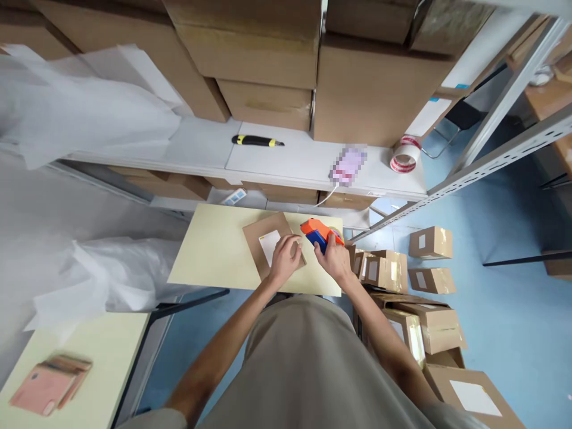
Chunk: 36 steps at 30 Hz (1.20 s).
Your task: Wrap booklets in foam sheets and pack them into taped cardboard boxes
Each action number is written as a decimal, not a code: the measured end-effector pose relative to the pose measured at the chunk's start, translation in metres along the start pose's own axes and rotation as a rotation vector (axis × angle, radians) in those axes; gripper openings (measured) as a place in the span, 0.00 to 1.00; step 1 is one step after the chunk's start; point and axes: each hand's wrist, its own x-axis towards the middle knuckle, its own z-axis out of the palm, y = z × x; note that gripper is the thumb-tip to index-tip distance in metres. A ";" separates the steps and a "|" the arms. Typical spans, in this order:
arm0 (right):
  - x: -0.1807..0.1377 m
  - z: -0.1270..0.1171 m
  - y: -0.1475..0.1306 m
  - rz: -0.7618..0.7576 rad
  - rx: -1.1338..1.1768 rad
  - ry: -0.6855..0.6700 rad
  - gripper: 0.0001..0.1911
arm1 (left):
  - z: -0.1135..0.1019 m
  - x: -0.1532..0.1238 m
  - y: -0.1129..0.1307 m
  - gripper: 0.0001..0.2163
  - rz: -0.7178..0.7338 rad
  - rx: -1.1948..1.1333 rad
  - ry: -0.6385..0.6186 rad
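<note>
A flat brown cardboard box (251, 234) with a white label (269, 243) lies at a slant on the pale yellow table (201, 250). Over its right part is my left hand (285, 257), fingers loosely curled, with a gap between thumb and fingers and nothing visible in them. I cannot tell whether it touches the box. My right hand (335, 257), just right of the box, is closed around the grip of an orange and blue tape dispenser (318, 231). A tape roll shows partly at the dispenser's right end.
A shelf (295, 152) behind the table bears large cartons (366, 89), a utility knife (258, 140), a blurred-out phone (348, 165) with a cable, and tape rolls (406, 155). Labelled boxes (442, 325) stand at right. White plastic sheeting (129, 271) and a side table (102, 363) are left.
</note>
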 end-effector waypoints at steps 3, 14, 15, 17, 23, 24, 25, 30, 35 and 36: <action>0.033 -0.031 -0.034 -0.146 0.037 0.172 0.25 | -0.031 0.043 0.024 0.10 0.158 -0.032 0.081; 0.178 -0.112 -0.119 -0.320 -0.149 0.352 0.25 | -0.084 0.185 0.010 0.23 0.178 0.068 0.113; 0.186 -0.112 -0.120 -0.317 -0.164 0.340 0.26 | -0.083 0.188 0.007 0.24 0.168 0.068 0.094; 0.199 -0.109 -0.120 -0.316 -0.187 0.308 0.26 | -0.083 0.190 0.003 0.24 0.157 0.060 0.063; 0.202 -0.100 -0.122 -0.280 -0.185 0.340 0.30 | -0.090 0.177 -0.013 0.19 0.131 0.022 -0.014; 0.194 -0.098 -0.122 -0.277 -0.159 0.385 0.30 | -0.092 0.172 -0.019 0.18 0.108 0.018 -0.031; 0.182 -0.093 -0.121 -0.280 -0.123 0.434 0.29 | -0.094 0.167 -0.027 0.16 0.076 0.015 -0.046; 0.086 -0.029 -0.085 -0.259 0.152 0.495 0.24 | -0.103 0.131 -0.085 0.10 -0.184 0.035 -0.108; -0.010 0.074 -0.031 0.231 0.496 0.199 0.30 | -0.096 0.103 -0.144 0.07 -0.391 0.101 -0.174; -0.023 0.092 -0.026 0.358 0.598 0.126 0.31 | -0.093 0.101 -0.152 0.08 -0.416 0.111 -0.192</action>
